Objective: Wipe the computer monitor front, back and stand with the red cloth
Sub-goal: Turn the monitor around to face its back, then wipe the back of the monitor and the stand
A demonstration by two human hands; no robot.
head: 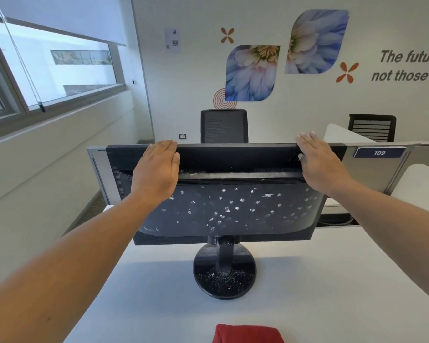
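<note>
The black computer monitor (233, 214) stands on the white desk with its back toward me. White specks dot the back panel and the round stand base (224, 280). My left hand (156, 169) lies flat on the upper left of the back, its fingertips at the top edge. My right hand (317, 162) rests on the upper right in the same way, fingers straight and reaching just over the top edge. The red cloth (248, 334) lies folded on the desk at the near edge, apart from both hands.
The white desk (332, 280) spreads around the stand. Behind the monitor runs a grey partition (382, 167) with a label reading 109. Black office chairs (224, 126) stand beyond it, and a window wall is on the left.
</note>
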